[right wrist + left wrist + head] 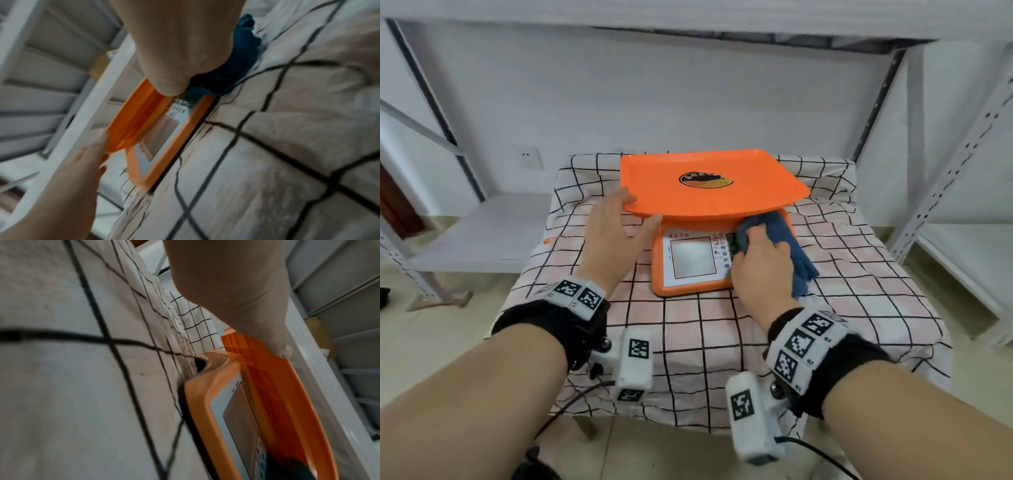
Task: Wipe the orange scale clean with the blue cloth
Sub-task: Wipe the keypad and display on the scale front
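Observation:
The orange scale stands on a table under a checked cover. It has a wide tray on top and a white front panel with a display below. My left hand holds the tray's front-left corner, thumb under the front rim and fingers at the left edge. My right hand grips the bunched blue cloth and presses it on the keypad at the panel's right side. The cloth's loose end hangs down the scale's right flank onto the cover. The right wrist view shows the cloth under my right hand, beside the scale.
Grey metal shelving uprights stand close on the right, and a low white shelf on the left. A white wall with a socket is behind the table. A shelf board runs overhead. Cables trail from my wrist cameras at the table's front edge.

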A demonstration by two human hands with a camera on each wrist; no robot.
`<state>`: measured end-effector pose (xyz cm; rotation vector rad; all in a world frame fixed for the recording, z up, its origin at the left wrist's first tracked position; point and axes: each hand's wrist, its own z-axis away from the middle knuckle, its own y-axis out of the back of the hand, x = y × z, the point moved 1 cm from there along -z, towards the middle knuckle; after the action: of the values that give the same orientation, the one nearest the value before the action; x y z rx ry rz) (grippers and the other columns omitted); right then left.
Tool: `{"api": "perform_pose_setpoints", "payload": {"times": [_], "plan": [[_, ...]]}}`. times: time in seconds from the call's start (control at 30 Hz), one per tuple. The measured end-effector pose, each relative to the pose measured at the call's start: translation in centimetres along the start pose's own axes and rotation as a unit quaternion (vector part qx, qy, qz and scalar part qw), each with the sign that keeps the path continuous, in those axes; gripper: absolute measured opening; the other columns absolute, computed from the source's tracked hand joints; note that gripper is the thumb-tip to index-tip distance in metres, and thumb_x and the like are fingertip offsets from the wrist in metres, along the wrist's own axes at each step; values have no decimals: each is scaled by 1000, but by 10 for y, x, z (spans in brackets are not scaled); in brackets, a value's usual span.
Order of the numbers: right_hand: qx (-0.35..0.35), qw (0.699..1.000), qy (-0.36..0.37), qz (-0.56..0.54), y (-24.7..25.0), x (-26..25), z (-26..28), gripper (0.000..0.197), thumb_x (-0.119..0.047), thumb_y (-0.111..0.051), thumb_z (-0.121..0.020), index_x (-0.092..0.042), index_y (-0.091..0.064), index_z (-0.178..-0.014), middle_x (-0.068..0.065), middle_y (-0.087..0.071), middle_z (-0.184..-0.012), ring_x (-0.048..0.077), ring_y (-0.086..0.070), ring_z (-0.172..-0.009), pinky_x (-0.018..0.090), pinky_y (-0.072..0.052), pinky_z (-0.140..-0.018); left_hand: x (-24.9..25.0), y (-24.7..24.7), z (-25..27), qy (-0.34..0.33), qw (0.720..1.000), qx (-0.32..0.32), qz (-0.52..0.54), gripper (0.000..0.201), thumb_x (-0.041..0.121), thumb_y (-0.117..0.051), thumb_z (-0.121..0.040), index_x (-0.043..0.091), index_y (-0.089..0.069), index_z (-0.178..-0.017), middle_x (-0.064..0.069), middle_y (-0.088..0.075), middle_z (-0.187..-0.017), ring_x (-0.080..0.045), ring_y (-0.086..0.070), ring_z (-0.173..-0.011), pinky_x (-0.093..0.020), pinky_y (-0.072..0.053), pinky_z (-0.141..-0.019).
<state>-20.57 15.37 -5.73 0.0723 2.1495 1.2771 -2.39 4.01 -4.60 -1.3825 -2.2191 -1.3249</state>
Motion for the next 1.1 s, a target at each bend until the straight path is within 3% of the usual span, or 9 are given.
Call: {"api": "perform_pose_setpoints", "payload": {"times": [0.1, 0.23, 0.4, 0.57, 0.73, 0.8, 0.93, 1.0, 1.1], "plan": [[-60, 994, 86, -26, -4, -25, 9, 32, -15, -45, -89, -13, -47, -121, 14, -58, -106, 31, -44, -102, 37, -38, -76, -6, 3, 2, -4, 1000, -2, -2, 62, 54, -54, -82, 8, -50, -124, -6, -52, -126, -20, -43, -117, -28, -30, -99], [-144, 976, 161, -34, -2, -40, 20, 27, -15, -42, -91, -15, -50, -117, 11, -56, -106, 31, -45, -104, 38, -42, -81, -5, 8, -3, 0, 999, 17, -27, 50, 40, -64, -86, 9, -52, -123, -6, -55, -127, -21, -45, -119, -25, -29, -97], [-66, 987, 147, 15, 11, -15, 1, 20, -22, -41, -91, -20, -53, -108, 10, -58, -101, 31, -49, -104, 38, -44, -74, -6, 15, -8, 1, 999, -2, -43, 44, 44, -64, -84, 13, -56, -114, -3, -57, -124, -19, -47, -118, -27, -32, -97], [1, 996, 28, 81, 26, 32, -14, 22, -18, -42, -91, -14, -47, -112, 14, -57, -101, 35, -47, -101, 39, -35, -73, -3, 18, -11, 7, 999, -15, -39, 43, 46, -64, -83, 15, -56, -111, -2, -57, -124, -19, -48, -117, -30, -35, -95], [35, 998, -11, 60, 15, 26, -14, 20, -10, -42, -89, -10, -45, -109, 14, -58, -101, 34, -45, -100, 38, -31, -69, 0, 9, -4, 29, 1000, 4, 9, 50, 42, -63, -85, 14, -51, -124, -1, -57, -123, -18, -51, -114, -31, -40, -94], [49, 998, 3, 25, 9, 17, -14, 20, -10, -42, -90, -7, -46, -109, 15, -58, -103, 33, -44, -99, 36, -31, -65, 2, 8, -3, 43, 999, 3, 26, 55, 41, -63, -86, 16, -46, -131, 0, -55, -128, -16, -51, -115, -33, -42, -96], [-5, 994, 98, 44, 14, 6, -14, 22, -14, -43, -91, -10, -47, -112, 13, -56, -98, 32, -45, -101, 33, -31, -65, 4, 9, -5, 58, 997, -1, 42, 59, 42, -64, -85, 18, -43, -134, 3, -53, -128, -15, -52, -114, -40, -44, -99], [7, 996, 76, 52, 22, 15, -18, 22, -16, -43, -90, -12, -46, -111, 13, -56, -102, 34, -46, -103, 36, -32, -70, 5, 8, -2, 53, 998, 3, 43, 58, 40, -64, -85, 17, -42, -134, 2, -52, -128, -14, -51, -112, -37, -44, -97], [18, 999, 2, 35, 26, 23, -20, 23, -13, -41, -91, -9, -43, -113, 16, -59, -101, 35, -45, -103, 38, -31, -69, 7, 7, 2, 53, 997, 1, 59, 58, 39, -63, -87, 14, -42, -134, 3, -47, -130, -9, -48, -108, -23, -42, -89]]}}
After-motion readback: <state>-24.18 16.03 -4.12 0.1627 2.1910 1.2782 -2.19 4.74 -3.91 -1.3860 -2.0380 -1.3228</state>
